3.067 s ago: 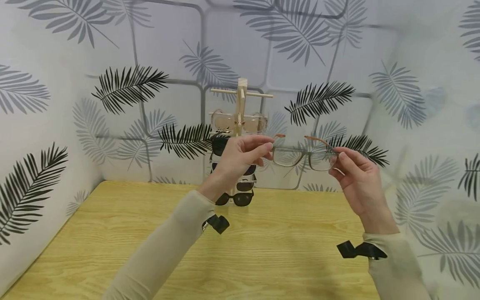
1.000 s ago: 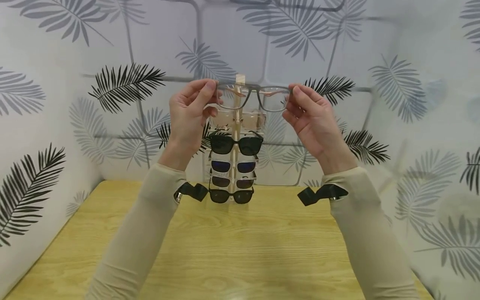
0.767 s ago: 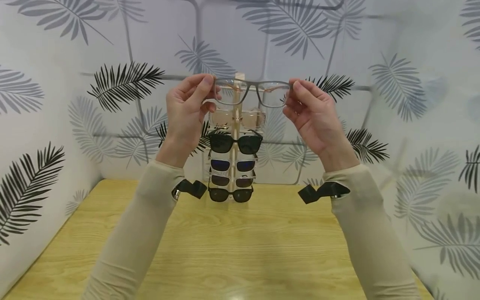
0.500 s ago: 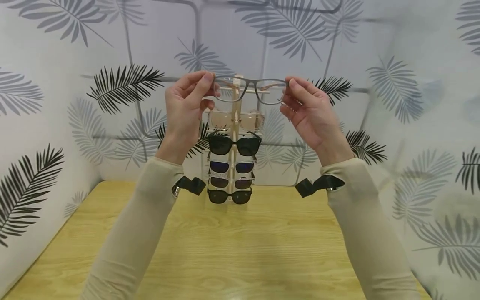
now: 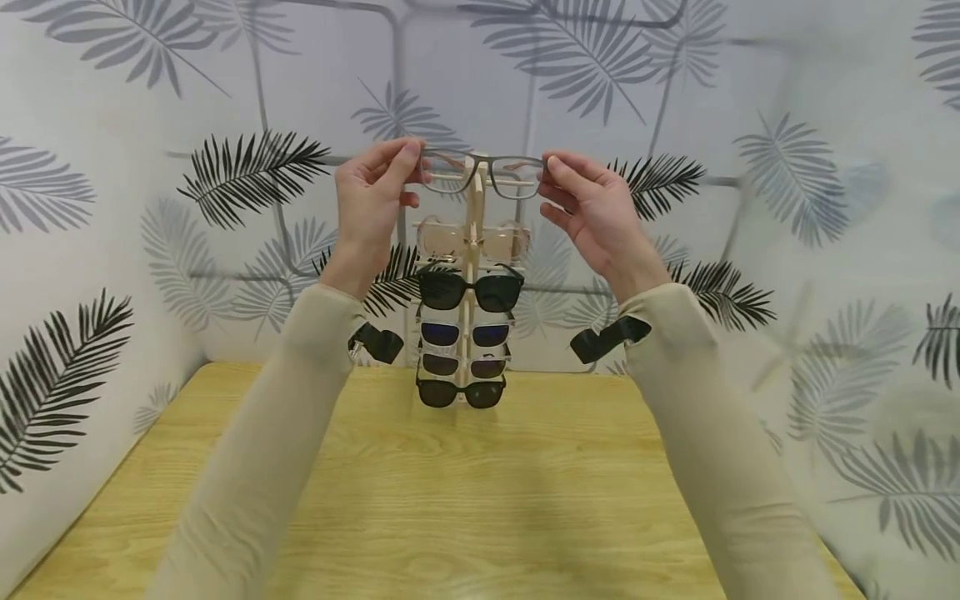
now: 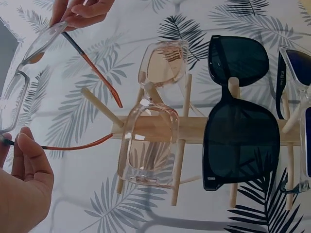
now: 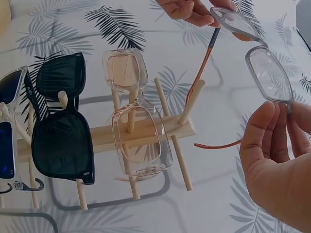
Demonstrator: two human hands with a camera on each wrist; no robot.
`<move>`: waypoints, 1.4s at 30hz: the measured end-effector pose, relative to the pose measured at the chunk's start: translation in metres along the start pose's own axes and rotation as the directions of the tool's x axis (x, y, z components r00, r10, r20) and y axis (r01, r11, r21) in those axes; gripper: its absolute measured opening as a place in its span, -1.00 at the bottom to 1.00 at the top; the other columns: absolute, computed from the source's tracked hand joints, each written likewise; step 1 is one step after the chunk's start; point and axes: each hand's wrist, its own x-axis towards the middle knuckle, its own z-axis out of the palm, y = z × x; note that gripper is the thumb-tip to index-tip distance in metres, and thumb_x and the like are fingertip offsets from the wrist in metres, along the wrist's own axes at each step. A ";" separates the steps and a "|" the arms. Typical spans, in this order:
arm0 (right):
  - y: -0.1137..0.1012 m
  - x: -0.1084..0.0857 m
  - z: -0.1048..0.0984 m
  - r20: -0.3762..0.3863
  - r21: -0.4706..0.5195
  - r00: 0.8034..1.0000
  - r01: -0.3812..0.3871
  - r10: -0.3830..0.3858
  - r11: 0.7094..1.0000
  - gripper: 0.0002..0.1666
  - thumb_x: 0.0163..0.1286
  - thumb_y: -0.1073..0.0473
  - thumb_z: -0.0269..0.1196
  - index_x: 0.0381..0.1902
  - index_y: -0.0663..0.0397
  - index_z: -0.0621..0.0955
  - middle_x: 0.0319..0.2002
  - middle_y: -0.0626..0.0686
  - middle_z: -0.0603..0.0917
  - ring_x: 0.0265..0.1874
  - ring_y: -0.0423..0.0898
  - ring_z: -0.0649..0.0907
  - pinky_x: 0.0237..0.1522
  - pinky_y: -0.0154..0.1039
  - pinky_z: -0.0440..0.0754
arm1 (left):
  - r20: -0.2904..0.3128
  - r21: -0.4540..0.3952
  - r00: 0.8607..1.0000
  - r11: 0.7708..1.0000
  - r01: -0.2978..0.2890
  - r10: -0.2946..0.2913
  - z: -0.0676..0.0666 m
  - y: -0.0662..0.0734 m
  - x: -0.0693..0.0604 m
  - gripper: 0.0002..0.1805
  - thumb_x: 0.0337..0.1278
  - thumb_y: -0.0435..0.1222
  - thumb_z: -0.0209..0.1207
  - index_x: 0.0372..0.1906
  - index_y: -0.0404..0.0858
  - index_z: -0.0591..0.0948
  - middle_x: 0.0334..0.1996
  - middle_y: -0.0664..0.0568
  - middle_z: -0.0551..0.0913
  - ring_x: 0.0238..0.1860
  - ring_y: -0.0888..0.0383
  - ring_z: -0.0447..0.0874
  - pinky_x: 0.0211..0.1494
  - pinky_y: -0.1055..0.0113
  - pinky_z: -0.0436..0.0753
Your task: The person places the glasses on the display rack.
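Note:
A pair of eyeglasses (image 5: 482,158) with grey rims, clear lenses and orange temple tips is held up before the top of a wooden eyewear stand (image 5: 473,196). My left hand (image 5: 369,204) pinches one end of the frame by its hinge, thumb facing me. At the other end, my right hand (image 5: 596,208) pinches the frame the same way. Both temples are unfolded and point toward the stand. In the right wrist view, one orange temple (image 7: 200,68) reaches close to the stand's front peg (image 7: 192,103); whether they touch I cannot tell.
Below the glasses the stand carries clear-framed glasses with pinkish lenses (image 5: 442,242), black sunglasses (image 5: 498,293), and several more sunglasses down to a black pair (image 5: 483,394) at the bottom. A wooden table (image 5: 465,500) lies beneath; leaf-patterned walls (image 5: 825,292) surround it.
Both hands have carried the eyeglasses from right of the stand to before its top. In the last half second the glasses moved slightly left and farther away, toward the stand.

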 end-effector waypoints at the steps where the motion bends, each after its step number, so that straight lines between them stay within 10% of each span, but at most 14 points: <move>1: 0.001 0.002 0.000 -0.008 -0.010 1.000 -0.001 0.001 1.000 -0.84 0.35 0.24 0.29 -0.14 0.16 0.70 -0.37 0.03 0.72 -0.40 -0.13 0.70 -0.35 -0.30 0.67 | -0.003 0.013 1.000 1.000 0.008 -0.008 -0.001 -0.002 0.002 -0.82 0.24 -0.24 0.28 -0.17 -0.25 0.75 -0.43 0.04 0.72 -0.38 0.19 0.66 -0.48 0.46 0.54; 23: 0.014 0.029 -0.002 -0.108 -0.207 0.993 -0.078 0.056 0.975 -0.70 0.38 0.19 0.25 0.04 0.13 0.66 -0.24 0.00 0.70 -0.28 -0.14 0.66 -0.28 -0.31 0.66 | -0.022 0.239 0.993 0.964 0.116 -0.114 -0.014 -0.026 0.019 -0.74 0.30 -0.18 0.20 -0.05 -0.22 0.72 -0.35 0.07 0.70 -0.31 0.17 0.66 -0.45 0.43 0.55; 42: 0.027 0.038 -0.012 -0.140 -0.301 0.986 -0.132 0.093 0.944 -0.60 0.43 0.19 0.20 0.18 0.16 0.60 -0.12 0.04 0.68 -0.16 -0.09 0.63 -0.24 -0.33 0.65 | -0.039 0.397 0.997 0.915 0.077 -0.067 -0.015 -0.043 0.021 -0.72 0.34 -0.25 0.18 -0.05 -0.38 0.69 -0.39 0.12 0.68 -0.38 0.25 0.62 -0.46 0.47 0.55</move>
